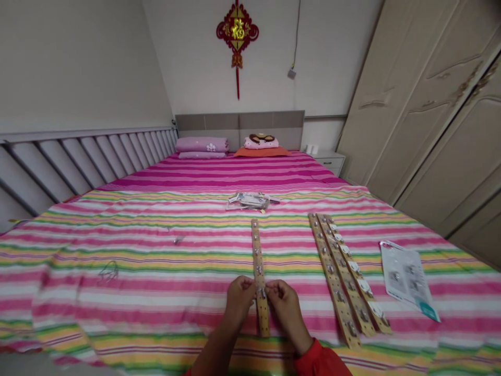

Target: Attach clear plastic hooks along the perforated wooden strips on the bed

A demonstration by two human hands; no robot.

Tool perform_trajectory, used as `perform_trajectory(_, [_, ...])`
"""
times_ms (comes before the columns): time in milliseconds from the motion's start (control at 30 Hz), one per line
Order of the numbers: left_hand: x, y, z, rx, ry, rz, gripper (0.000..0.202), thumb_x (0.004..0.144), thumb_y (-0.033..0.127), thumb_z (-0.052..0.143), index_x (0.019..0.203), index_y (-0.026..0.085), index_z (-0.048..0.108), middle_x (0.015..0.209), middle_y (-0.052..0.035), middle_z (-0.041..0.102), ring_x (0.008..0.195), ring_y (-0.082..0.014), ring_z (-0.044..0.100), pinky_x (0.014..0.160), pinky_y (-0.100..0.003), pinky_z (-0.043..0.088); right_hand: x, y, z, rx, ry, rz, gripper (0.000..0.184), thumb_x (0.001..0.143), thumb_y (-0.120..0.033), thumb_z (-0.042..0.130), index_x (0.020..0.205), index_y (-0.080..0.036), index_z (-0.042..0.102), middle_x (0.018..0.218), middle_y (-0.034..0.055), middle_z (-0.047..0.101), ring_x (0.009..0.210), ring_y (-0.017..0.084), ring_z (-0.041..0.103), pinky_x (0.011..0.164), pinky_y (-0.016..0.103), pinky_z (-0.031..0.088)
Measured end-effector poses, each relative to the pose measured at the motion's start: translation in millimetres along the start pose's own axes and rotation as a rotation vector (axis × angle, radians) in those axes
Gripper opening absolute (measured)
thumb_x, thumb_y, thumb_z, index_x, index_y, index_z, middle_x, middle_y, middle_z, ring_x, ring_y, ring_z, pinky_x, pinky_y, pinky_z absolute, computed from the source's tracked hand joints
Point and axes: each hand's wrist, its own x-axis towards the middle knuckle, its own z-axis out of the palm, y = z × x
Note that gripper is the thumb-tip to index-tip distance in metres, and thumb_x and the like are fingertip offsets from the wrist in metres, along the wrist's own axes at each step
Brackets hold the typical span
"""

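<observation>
A long tan perforated strip (257, 256) with several small metal clips on it lies lengthwise on the striped bed sheet (136, 261). My left hand (238, 300) and my right hand (287, 308) meet at the strip's near part, fingers pinched together on a small metal clip (262, 294) fixed to it. Both hands rest low on the sheet. A red sleeve covers my right wrist.
Three more clip strips (344, 277) lie side by side to the right. A white card with clips (407, 277) lies further right. A small pile of clear packets (250, 200) sits mid-bed. Pillows are at the headboard; a wardrobe stands on the right.
</observation>
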Motion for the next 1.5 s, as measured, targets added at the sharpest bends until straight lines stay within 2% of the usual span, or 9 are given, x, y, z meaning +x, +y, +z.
perform_trajectory(300, [3.3,-0.7,1.8,0.030,0.012,0.019,0.008,0.061,0.016,0.060,0.057,0.017,0.052,0.044,0.0059,0.052,0.043,-0.0097,0.050,0.041,-0.019,0.033,-0.9,-6.5,2.7,-0.021,-0.028,-0.013,0.026,0.061,-0.043,0.071,0.062,-0.018,0.064,0.055,0.0035,0.067,0.055,0.021,0.061,0.054,0.031,0.048])
perform_trajectory(567, [14.2,-25.9,5.0,0.028,0.087,0.135,0.011,0.059,0.017,0.062,0.060,0.018,0.052,0.051,0.0057,0.052,0.050,-0.0113,0.054,0.048,-0.022,0.042,1.4,2.9,-0.9,-0.088,-0.029,-0.044,0.035,0.057,-0.052,0.073,0.061,-0.017,0.065,0.055,0.0020,0.063,0.054,0.018,0.056,0.052,0.028,0.044])
perform_trajectory(700, [14.4,-21.4,2.2,-0.006,0.017,0.112,0.012,0.057,0.021,0.063,0.059,0.019,0.051,0.048,0.0065,0.049,0.044,-0.0096,0.049,0.045,-0.021,0.040,0.2,7.5,-5.6,-0.031,-0.043,0.002,0.038,0.056,-0.052,0.076,0.065,-0.016,0.066,0.058,0.0025,0.064,0.054,0.016,0.054,0.051,0.026,0.042])
perform_trajectory(833, [29.0,1.5,-36.7,-0.030,0.037,0.195,0.015,0.058,0.031,0.061,0.062,0.017,0.057,0.050,0.0037,0.054,0.045,-0.0104,0.049,0.049,-0.023,0.041,-2.1,7.0,-13.1,0.064,-0.023,0.170,0.042,0.061,-0.056,0.072,0.073,-0.016,0.064,0.041,-0.0064,0.047,0.038,0.008,0.036,0.039,0.020,0.024])
perform_trajectory(933, [53.0,20.9,-92.8,0.055,0.299,0.353,0.020,0.060,0.036,0.058,0.065,0.016,0.061,0.054,0.0012,0.057,0.055,-0.0137,0.054,0.055,-0.025,0.044,-2.8,5.0,-16.7,0.088,-0.053,0.212,0.039,0.064,-0.054,0.071,0.072,-0.016,0.063,0.039,-0.0078,0.044,0.036,0.005,0.032,0.040,0.019,0.021])
perform_trajectory(1000, [71.4,30.7,-132.1,0.194,0.543,0.349,0.023,0.063,0.037,0.054,0.069,0.017,0.061,0.059,-0.0001,0.059,0.059,-0.0151,0.055,0.058,-0.026,0.045,-2.6,4.5,-17.0,0.086,-0.059,0.201,0.039,0.065,-0.053,0.071,0.072,-0.016,0.062,0.039,-0.0075,0.045,0.036,0.005,0.033,0.041,0.019,0.021])
perform_trajectory(1133, [103.6,40.7,-188.2,0.297,0.719,0.289,0.025,0.066,0.035,0.054,0.080,0.015,0.059,0.072,-0.0047,0.062,0.068,-0.0185,0.059,0.068,-0.030,0.046,-2.1,5.7,-15.4,0.086,-0.056,0.198,0.040,0.066,-0.053,0.070,0.077,-0.015,0.063,0.038,-0.0085,0.042,0.036,0.005,0.031,0.041,0.020,0.020])
perform_trajectory(1267, [126.1,40.3,-208.1,0.424,0.767,0.225,0.025,0.063,0.038,0.062,0.076,0.017,0.058,0.078,-0.0094,0.064,0.078,-0.0249,0.060,0.072,-0.035,0.044,-2.9,4.8,-15.5,0.070,-0.058,0.213,0.041,0.065,-0.054,0.069,0.077,-0.015,0.063,0.037,-0.0085,0.042,0.036,0.005,0.030,0.042,0.020,0.019])
perform_trajectory(1500, [142.2,35.4,-210.8,0.499,0.762,0.150,0.017,0.068,0.035,0.060,0.060,0.021,0.055,0.063,-0.0060,0.061,0.065,-0.0241,0.058,0.060,-0.032,0.039,-4.3,0.4,-15.6,0.071,-0.050,0.223,0.042,0.062,-0.055,0.071,0.074,-0.016,0.064,0.037,-0.0077,0.043,0.035,0.006,0.030,0.041,0.021,0.019])
